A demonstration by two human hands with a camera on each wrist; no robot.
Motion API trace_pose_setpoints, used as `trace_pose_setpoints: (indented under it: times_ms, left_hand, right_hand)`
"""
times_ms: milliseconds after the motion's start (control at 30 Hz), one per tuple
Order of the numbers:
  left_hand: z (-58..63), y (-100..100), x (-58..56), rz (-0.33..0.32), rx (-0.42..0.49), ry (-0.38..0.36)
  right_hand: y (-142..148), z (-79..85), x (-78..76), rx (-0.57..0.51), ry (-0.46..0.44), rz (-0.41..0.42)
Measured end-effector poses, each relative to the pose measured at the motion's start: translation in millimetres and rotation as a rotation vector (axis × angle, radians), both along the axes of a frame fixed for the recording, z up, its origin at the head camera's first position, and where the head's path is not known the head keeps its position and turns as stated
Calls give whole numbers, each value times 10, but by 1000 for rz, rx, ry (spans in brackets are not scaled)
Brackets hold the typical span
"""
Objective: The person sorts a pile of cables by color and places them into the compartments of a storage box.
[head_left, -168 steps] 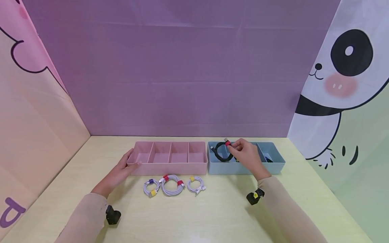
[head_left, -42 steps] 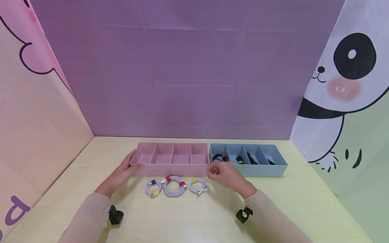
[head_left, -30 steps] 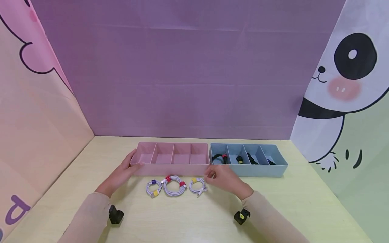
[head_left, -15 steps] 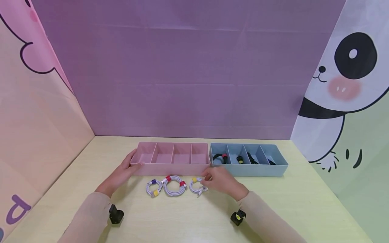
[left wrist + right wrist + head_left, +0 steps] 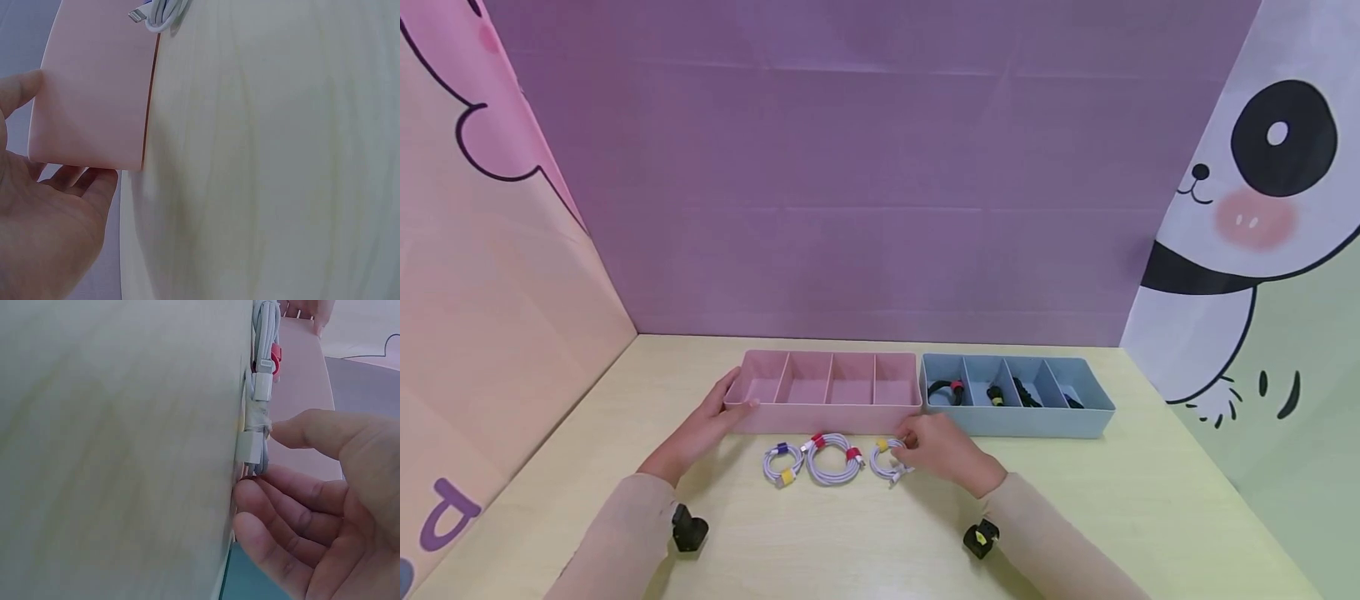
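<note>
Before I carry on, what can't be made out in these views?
- Head view: part of the rightmost white cable, covered by the right hand; whether the fingers grip it firmly is unclear.
- Head view: the lower part of the dark item at the right end of the blue box, hidden by its front wall.
- Left wrist view: most of the leftmost white cable, cut off by the top edge.

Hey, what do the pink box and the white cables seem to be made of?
The pink box looks like matte molded plastic: smooth, evenly colored walls and rounded corners. The white cables seem sheathed in smooth plastic or rubber, judging by their even, coiled strands.
</note>
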State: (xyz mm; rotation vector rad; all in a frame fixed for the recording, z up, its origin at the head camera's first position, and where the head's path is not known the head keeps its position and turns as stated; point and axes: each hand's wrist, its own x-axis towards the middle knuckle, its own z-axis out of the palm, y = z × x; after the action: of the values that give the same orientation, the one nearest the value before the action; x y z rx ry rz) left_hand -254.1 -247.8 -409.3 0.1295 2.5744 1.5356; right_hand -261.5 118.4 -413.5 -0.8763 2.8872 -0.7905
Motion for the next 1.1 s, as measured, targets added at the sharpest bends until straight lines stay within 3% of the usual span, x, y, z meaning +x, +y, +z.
trace_pose_setpoints:
  times_ms: [467, 1100]
  left_hand:
    - [-15, -3, 11, 5, -6, 0]
    - [9, 4, 14, 4, -8, 7]
  right_hand:
    - [-28, 24, 39, 33, -47, -24]
    - [17, 49, 12, -8, -78, -11]
